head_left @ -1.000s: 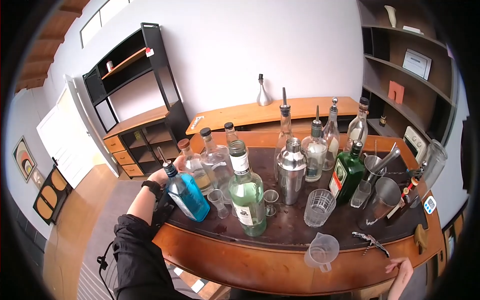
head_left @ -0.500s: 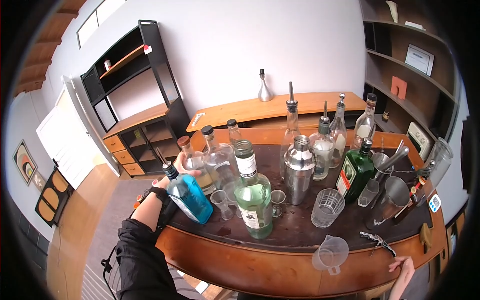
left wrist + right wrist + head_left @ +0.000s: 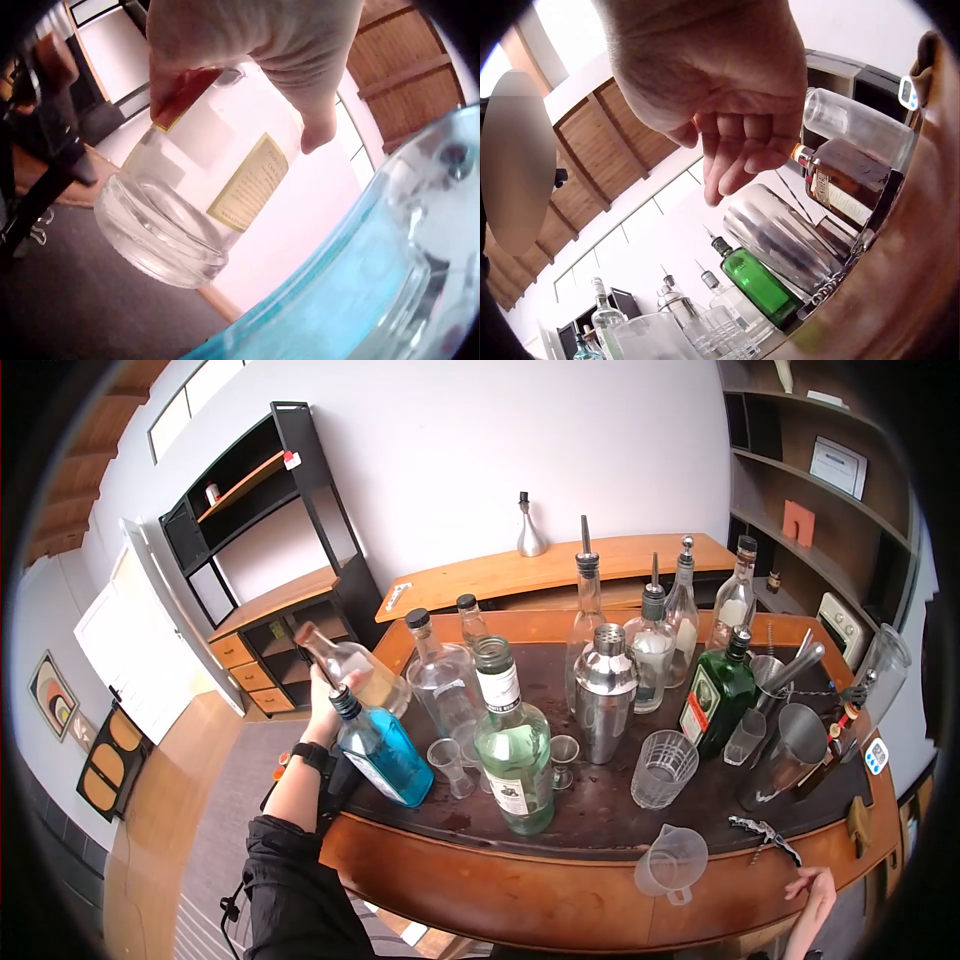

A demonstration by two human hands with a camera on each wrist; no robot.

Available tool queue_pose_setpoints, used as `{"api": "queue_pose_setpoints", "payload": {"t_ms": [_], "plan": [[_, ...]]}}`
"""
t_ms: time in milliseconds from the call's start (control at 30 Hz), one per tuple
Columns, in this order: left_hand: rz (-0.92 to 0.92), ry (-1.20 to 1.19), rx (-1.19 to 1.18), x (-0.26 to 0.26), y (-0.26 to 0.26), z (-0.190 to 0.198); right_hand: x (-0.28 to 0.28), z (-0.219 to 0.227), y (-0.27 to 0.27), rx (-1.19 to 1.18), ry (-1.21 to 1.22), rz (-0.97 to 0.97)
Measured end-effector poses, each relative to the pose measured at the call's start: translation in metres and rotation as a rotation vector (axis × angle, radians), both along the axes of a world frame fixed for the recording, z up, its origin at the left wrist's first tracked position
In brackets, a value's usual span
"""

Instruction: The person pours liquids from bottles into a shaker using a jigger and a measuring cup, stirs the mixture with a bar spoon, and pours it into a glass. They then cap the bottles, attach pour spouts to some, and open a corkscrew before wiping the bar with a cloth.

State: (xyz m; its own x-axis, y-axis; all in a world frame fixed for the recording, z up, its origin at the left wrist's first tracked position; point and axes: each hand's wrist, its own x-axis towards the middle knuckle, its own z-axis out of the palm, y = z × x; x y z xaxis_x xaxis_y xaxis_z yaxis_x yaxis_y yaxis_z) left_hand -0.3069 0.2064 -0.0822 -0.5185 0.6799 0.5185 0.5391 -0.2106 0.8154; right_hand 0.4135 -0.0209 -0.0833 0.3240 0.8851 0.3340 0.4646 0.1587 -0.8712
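My left hand (image 3: 322,722) grips a clear glass bottle (image 3: 372,678) with a brown stopper. The bottle is tilted, its neck leaning to the left, behind the blue bottle (image 3: 385,758) with a pourer. In the left wrist view, fingers and thumb wrap the clear bottle (image 3: 169,217) around its upper body, and some liquid lies near its base. Blue glass fills the lower right there. My right hand (image 3: 813,900) hangs loosely curled and holds nothing at the table's front edge. Nearest to it is a waiter's corkscrew (image 3: 765,837).
Around the middle stand a pale green bottle (image 3: 515,765), jiggers, a steel shaker (image 3: 605,695) and a cut-glass tumbler (image 3: 664,770). A plastic measuring jug (image 3: 672,863) is at the front edge. Further right are a dark green bottle (image 3: 718,695) and a mixing tin (image 3: 790,755).
The left hand has lifted the stoppered bottle from its place beside the other clear bottle and tipped it leftward. The right hand stays by the front edge. The head view has shifted slightly.
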Motion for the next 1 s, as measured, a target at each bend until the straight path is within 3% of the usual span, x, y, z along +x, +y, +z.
{"api": "queue_pose_setpoints", "payload": {"t_ms": [67,133,300,367,433,467,500,600,733,867,1000], "plan": [[-0.01,-0.085,0.099,-0.01,-0.009,0.023,-0.004,0.001,0.001,-0.005,0.022,-0.003],[0.06,-0.02,0.187,-0.027,-0.023,0.046,-0.007,0.002,0.002,-0.007,0.033,-0.011],[0.157,0.063,0.253,-0.013,-0.104,0.125,-0.008,0.0,0.005,0.073,0.031,0.072],[0.139,0.076,0.289,-0.003,-0.139,0.14,-0.011,0.002,0.005,0.053,0.016,0.06],[0.006,0.042,0.299,0.011,-0.174,0.149,-0.014,0.004,0.005,0.06,0.021,0.103],[0.016,0.066,0.219,0.022,-0.194,0.154,-0.016,0.006,0.005,0.065,0.029,0.115],[0.038,0.063,0.216,0.031,-0.208,0.152,-0.018,0.008,0.005,0.071,0.036,0.126],[-0.132,-0.044,0.194,0.054,-0.244,0.137,-0.019,0.013,0.006,0.066,0.082,0.142],[-0.228,-0.077,0.127,0.116,-0.279,0.108,0.007,-0.016,0.031,0.192,0.096,0.178],[-0.321,-0.081,-0.003,0.201,-0.292,0.085,-0.012,0.003,0.031,0.255,0.108,0.412],[-0.439,-0.035,-0.107,0.249,-0.289,0.046,-0.04,0.033,0.031,0.237,0.045,0.664]]}}
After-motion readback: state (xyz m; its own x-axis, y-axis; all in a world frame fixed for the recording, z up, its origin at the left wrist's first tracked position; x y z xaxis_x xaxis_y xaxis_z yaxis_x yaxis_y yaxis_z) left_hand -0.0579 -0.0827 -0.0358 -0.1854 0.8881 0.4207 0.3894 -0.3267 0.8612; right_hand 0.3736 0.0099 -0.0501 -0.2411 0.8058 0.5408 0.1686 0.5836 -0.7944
